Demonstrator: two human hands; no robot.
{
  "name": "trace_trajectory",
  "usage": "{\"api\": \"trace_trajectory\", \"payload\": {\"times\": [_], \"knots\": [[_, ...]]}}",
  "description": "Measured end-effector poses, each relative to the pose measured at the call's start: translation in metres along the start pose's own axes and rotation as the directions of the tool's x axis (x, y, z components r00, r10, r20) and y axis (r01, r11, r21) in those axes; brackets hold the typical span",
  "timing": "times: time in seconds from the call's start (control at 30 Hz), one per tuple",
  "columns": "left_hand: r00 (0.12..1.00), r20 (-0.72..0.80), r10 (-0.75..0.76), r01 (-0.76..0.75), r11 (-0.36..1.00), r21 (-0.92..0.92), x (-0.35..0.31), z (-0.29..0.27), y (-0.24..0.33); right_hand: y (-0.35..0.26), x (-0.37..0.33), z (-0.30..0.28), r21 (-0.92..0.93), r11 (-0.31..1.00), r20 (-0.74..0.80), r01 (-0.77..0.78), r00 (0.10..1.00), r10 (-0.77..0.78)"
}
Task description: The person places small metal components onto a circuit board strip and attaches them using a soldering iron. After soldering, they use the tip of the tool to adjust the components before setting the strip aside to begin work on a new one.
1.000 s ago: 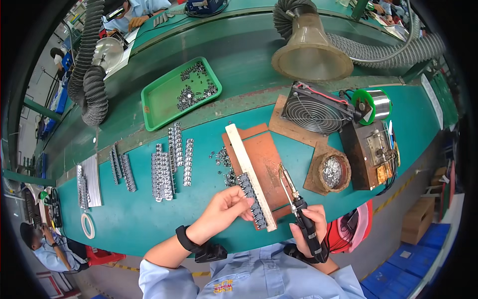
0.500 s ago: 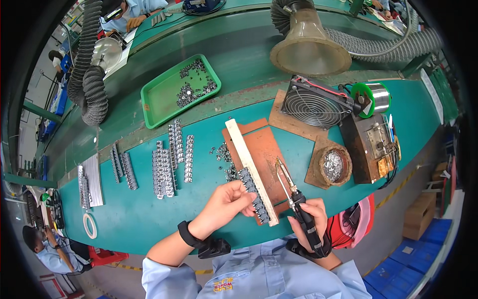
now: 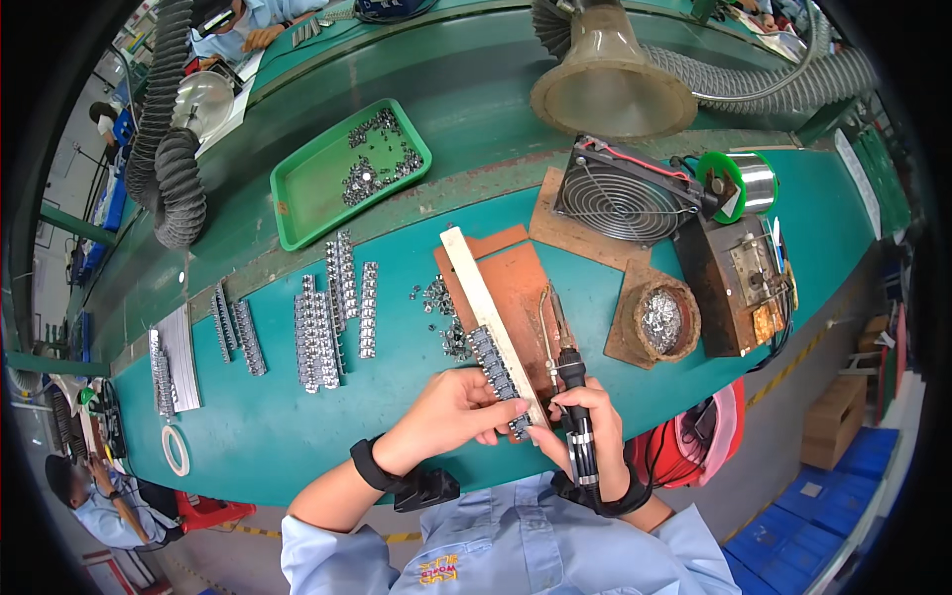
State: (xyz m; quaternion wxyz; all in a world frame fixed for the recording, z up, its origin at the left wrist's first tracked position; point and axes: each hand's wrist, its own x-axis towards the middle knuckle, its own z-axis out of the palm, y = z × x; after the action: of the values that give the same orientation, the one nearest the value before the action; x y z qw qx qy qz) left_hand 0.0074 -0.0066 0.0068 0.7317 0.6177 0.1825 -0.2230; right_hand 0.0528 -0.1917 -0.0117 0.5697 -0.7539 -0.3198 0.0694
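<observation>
My left hand (image 3: pixel 458 409) pinches the lower part of a dark strip of small components (image 3: pixel 491 359), which lies along a pale wooden bar (image 3: pixel 468 270). My right hand (image 3: pixel 593 421) is wrapped round a black soldering iron (image 3: pixel 572 369), with a thin metal tube running beside its tip. The iron points away from me over a reddish-brown board (image 3: pixel 518 283) under the bar. My right thumb reaches the near end of the bar, close to my left fingertips. Loose small metal parts (image 3: pixel 448 327) lie left of the board.
Several finished-looking strips (image 3: pixel 315 337) lie to the left. Behind them stands a green tray (image 3: pixel 307 193) of small parts. At right are a fan (image 3: pixel 625 198), a round pot of metal scraps (image 3: pixel 666 322), a solder spool (image 3: pixel 756 185) and a metal box (image 3: pixel 716 297). An extraction hood (image 3: pixel 615 94) hangs above.
My right hand has moved left to the near end of the bar, and the iron stands more upright. My left fingers have slid toward that same end.
</observation>
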Motion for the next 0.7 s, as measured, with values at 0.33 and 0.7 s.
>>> {"api": "trace_trajectory", "payload": {"times": [0.33,0.7], "knots": [[0.997,-0.071,-0.012,0.016,0.999,0.051,-0.006,0.002,0.005,0.004,0.003,0.007,0.044,0.998,-0.03,0.035,0.999,-0.033],[0.795,0.086,0.601,-0.135,0.037,0.99,-0.04,0.017,0.029,0.004,0.0,0.002,0.037,0.996,-0.072,0.08,0.994,-0.077]]}}
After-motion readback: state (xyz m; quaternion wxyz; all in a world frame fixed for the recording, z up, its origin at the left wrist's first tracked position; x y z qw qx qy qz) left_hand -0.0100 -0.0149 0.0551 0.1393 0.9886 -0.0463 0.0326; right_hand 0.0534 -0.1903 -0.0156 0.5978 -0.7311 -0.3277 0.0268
